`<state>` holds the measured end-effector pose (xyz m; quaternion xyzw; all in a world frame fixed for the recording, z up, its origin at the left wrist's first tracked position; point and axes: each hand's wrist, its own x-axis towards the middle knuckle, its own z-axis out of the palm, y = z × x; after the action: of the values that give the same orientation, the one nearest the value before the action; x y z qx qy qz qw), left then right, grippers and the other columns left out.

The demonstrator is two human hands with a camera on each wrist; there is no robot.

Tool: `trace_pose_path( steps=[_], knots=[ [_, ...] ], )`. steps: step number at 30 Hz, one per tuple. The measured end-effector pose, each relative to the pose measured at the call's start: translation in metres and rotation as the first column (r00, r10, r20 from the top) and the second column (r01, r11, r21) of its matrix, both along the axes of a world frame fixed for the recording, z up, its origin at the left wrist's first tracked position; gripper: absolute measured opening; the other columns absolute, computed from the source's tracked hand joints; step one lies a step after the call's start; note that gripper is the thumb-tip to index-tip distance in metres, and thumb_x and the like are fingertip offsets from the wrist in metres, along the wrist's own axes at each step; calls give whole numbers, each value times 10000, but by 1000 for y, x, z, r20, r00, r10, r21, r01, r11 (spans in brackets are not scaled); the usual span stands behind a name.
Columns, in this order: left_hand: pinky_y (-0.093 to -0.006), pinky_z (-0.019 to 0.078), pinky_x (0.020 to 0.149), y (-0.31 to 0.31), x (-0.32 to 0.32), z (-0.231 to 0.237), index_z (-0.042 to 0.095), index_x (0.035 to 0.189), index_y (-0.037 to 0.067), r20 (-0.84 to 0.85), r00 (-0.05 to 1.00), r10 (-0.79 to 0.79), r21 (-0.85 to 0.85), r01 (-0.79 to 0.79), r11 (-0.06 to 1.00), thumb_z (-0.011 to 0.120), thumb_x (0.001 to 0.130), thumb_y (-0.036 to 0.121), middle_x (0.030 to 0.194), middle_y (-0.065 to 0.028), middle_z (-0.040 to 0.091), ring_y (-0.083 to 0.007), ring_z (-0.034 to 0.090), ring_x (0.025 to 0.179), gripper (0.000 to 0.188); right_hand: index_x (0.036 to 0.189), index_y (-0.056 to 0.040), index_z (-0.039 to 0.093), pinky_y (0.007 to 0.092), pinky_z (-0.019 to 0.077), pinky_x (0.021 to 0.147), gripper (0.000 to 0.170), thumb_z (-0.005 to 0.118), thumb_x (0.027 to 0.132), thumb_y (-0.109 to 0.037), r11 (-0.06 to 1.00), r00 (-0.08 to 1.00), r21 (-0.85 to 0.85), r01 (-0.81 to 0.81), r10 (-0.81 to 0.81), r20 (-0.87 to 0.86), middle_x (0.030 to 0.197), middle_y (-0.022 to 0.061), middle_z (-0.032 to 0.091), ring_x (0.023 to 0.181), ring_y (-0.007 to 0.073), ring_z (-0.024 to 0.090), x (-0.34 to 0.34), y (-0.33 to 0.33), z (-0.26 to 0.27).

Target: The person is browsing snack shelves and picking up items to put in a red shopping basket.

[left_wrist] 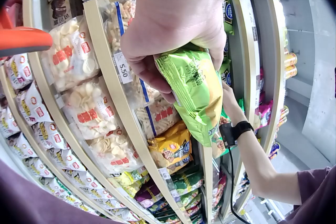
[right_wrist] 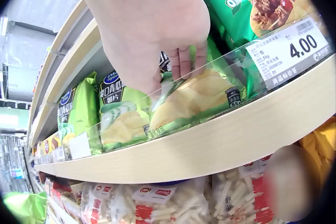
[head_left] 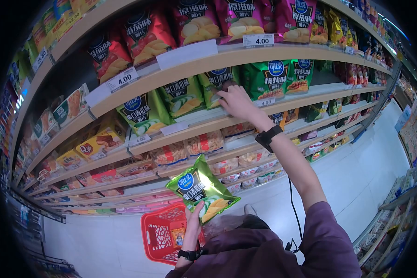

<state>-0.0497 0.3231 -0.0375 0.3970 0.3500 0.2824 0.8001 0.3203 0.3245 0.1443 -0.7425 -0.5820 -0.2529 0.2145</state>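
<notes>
My left hand [head_left: 192, 226] grips the lower edge of a green bag of potato chips [head_left: 200, 187], held out in front of the shelves. In the left wrist view the fingers curl round the end of this bag [left_wrist: 198, 95]. My right hand [head_left: 240, 104] reaches onto a shelf at another green bag of chips [right_wrist: 197, 100]. The right wrist view shows its thumb and bent fingers pinching the upper front of that bag, which stands behind a clear shelf lip. Two similar green chip bags [head_left: 180, 98] stand to its left.
Darker green chip bags [head_left: 265, 82] stand right of the right hand, behind a price tag [head_left: 266, 102]. Red and pink chip bags [head_left: 194, 23] fill the shelf above. Snack bags [head_left: 204, 142] lie on the shelf below. A red shopping basket [head_left: 147, 231] is below the left hand.
</notes>
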Motion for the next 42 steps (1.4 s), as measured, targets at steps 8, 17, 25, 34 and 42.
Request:
trace_pose_path(
  steps=[8, 17, 25, 34, 42],
  knots=[
    [-312, 517, 815, 1, -4, -9, 485, 1180, -12, 1, 1000, -6, 13, 6, 1000, 752, 791, 147, 1058, -99, 612, -181, 629, 935, 498, 1137, -51, 598, 432, 424, 901, 326, 603, 877, -247, 942, 929, 252, -223, 283, -237, 1079, 175, 563, 1030, 345, 531, -32, -17, -4],
    [-292, 516, 791, 5, -5, 4, 563, 1115, -16, -54, 997, -55, 108, 61, 992, 764, 780, 165, 1010, -86, 646, -164, 642, 887, 430, 1434, 17, 210, 373, 350, 1062, 957, 751, 771, -411, 844, 315, 10, -536, 212, -925, 1386, 213, 419, 1306, 286, 413, -165, -85, -88],
    [-285, 475, 876, 11, 17, 15, 394, 1325, 5, 45, 995, -84, 477, 53, 877, 714, 833, 135, 1188, -107, 577, -153, 585, 1037, 601, 1416, 34, 239, 360, 350, 1056, 1099, 863, 628, -411, 920, 240, -41, -391, 59, -969, 1353, 204, 440, 1271, 268, 438, -162, -84, -92],
    [-305, 495, 815, 43, 30, 54, 421, 1327, 44, -41, 992, -123, 689, 117, 715, 649, 873, 144, 1238, -121, 540, -195, 606, 1031, 517, 1364, 16, 336, 308, 432, 971, 913, 865, 661, -226, 907, 235, 402, -124, 420, -876, 1238, 127, 547, 1127, 182, 538, -94, -25, 17],
    [-354, 474, 902, 62, 53, 136, 524, 1248, 26, -91, 995, 38, 992, 87, 95, 694, 820, 117, 1278, -165, 513, -288, 549, 1143, 469, 1333, -4, 402, 298, 432, 963, 832, 860, 674, -225, 878, 197, 380, -291, 444, -874, 1234, 114, 559, 1096, 172, 554, -63, 12, 22]
  ],
)
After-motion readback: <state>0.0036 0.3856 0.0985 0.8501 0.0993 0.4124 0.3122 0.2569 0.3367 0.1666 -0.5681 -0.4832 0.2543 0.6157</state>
